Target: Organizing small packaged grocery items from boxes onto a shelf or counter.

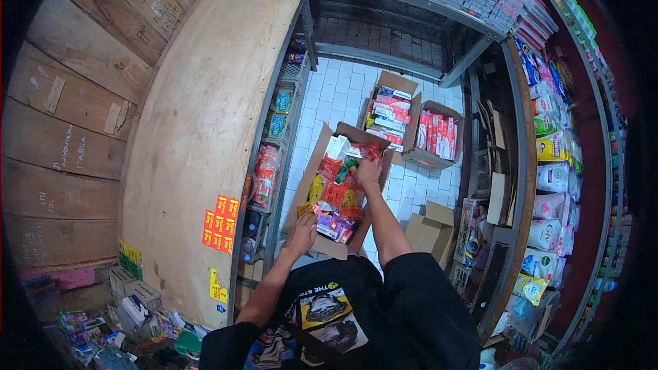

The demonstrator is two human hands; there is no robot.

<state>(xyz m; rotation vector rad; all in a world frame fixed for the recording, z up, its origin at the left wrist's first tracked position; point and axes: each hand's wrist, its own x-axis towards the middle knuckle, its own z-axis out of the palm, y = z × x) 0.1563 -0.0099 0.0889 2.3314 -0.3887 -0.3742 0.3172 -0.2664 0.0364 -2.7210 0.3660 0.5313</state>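
An open cardboard carton (312, 180) stands on the floor before me, filled with packaged goods. Inside it are orange-red packets (333, 192), yellow packets (316, 188), a white box (337, 147) and purple boxes (329, 227). My right hand (368, 170) reaches in from the right, its fingertips close to a green packet (345, 168); whether they grip it cannot be made out. At the near left edge of the carton, my left hand (303, 232) has its fingers beside a small pink-and-white item (322, 210). Its grip is also unclear.
Two more cartons, one with mixed boxes (389, 113) and one with red-and-white boxes (437, 136), stand beyond. An open-flapped carton (432, 231) sits right. A plywood counter (195, 103) runs along the left, above baskets (268, 169). Shelves with bagged products (552, 177) line the right.
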